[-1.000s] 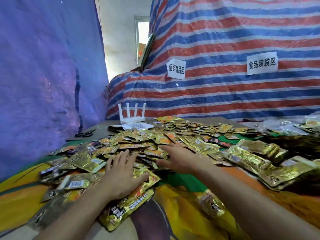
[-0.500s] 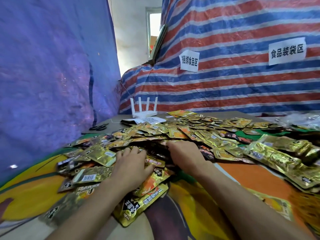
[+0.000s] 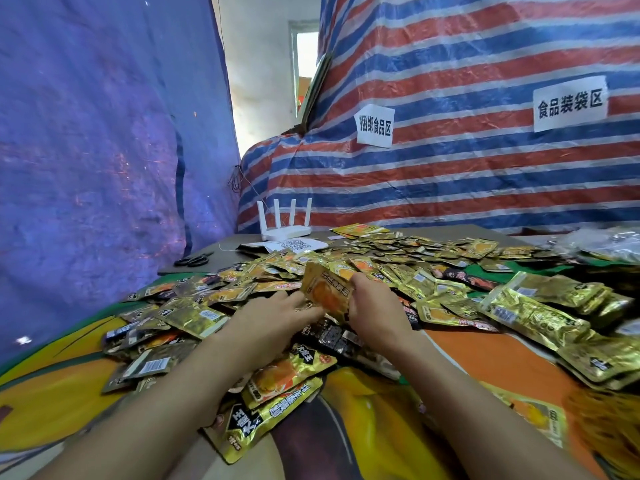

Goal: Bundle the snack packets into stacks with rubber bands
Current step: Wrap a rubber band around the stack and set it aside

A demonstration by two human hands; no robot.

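Gathering stage of bundling, seen from my head camera. My right hand point(image 3: 375, 308) pinches one gold snack packet point(image 3: 327, 289) by its right edge, tilted up above the heap at about 12 o'clock from my wrists; my left hand point(image 3: 273, 318) lies flat with fingers spread loosely on the pile, its fingertips touching the packet's lower left edge and gripping nothing. The loose packets point(image 3: 398, 261) cover the mat from 9 o'clock round to 3 o'clock, overlapping and facing every way, some showing barcodes, with a looser row of larger gold packs point(image 3: 540, 306) at 2 o'clock. The held packet is glossy crinkled foil, orange-printed, flat and slightly puffed. Likely risks: the slick foil may slide from a one-edge pinch, and packets stacked unaligned could fan out or shoot from a band. No rubber bands can be made out, so the stack may need holding while I search. Scissors point(image 3: 194, 260) lie at 10 o'clock, well apart.
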